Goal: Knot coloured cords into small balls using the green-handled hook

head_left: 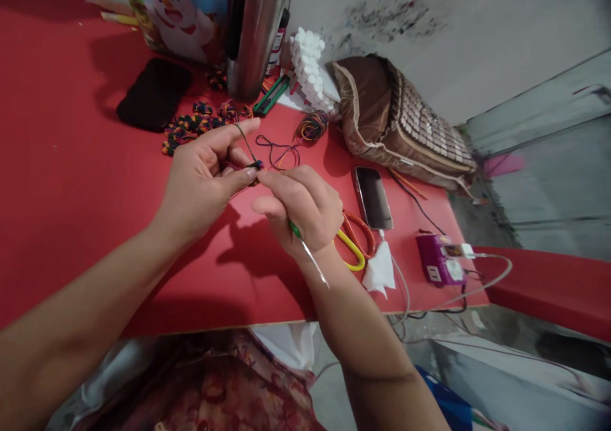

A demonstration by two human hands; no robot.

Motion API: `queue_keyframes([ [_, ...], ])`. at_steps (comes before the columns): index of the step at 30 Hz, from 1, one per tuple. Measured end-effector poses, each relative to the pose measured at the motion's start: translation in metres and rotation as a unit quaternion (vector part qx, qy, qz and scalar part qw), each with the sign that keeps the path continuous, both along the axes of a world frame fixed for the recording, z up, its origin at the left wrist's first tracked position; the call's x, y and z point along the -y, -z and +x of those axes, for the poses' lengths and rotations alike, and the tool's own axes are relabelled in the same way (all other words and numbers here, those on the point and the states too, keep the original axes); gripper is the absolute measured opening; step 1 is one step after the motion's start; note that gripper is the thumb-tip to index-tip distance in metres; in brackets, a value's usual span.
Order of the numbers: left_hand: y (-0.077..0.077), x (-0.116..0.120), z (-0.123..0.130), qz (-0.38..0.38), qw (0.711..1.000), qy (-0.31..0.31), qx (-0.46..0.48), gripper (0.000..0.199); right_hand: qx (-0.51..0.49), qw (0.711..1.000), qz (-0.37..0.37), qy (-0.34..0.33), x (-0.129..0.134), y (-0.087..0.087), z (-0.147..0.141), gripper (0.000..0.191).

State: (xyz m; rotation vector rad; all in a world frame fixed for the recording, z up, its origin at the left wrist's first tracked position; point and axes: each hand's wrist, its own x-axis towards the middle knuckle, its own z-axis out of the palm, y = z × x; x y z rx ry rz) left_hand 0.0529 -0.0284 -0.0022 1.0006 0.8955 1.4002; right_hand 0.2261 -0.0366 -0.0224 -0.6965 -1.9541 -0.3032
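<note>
My left hand (pixel 205 170) pinches a small dark crocheted piece (pixel 258 164) between thumb and fingers. Its index finger is stretched out, with a dark green strand of yarn (pixel 245 141) running from it down to the piece. My right hand (pixel 305 205) is closed, its fingertips meeting the same piece. A crochet hook (pixel 312 259) with a green grip is tucked in the right hand, its metal end pointing back toward the wrist. Past the hands lies a small ball of multicolored yarn (pixel 312 126), with loose strands trailing toward the piece.
Several small multicolored crocheted pieces (pixel 191 125) lie beyond my left hand, near a black pouch-like object (pixel 153 93) and a metal cylinder (pixel 258 36). Scissors (pixel 356 246), a phone (pixel 373 197) and a purple power socket box (pixel 439 259) are at right. A brown bag (pixel 401 113) stands behind.
</note>
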Motion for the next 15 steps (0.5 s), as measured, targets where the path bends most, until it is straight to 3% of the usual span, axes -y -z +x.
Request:
queue_keyframes([
  [5, 0.001, 0.000, -0.003, 0.041, 0.996, -0.027, -0.068, 0.048, -0.046, 0.999, -0.027, 0.013, 0.005, -0.003, -0.007, 0.037],
  [11, 0.001, 0.003, -0.006, 0.102, 0.984, -0.006, -0.148, 0.044, -0.156, 0.983, -0.094, -0.012, 0.011, -0.013, -0.009, 0.036],
  [15, -0.004, 0.003, -0.008, 0.124, 0.977, 0.038, -0.168, 0.046, -0.218, 0.952, -0.212, 0.030, 0.014, -0.023, -0.008, 0.054],
])
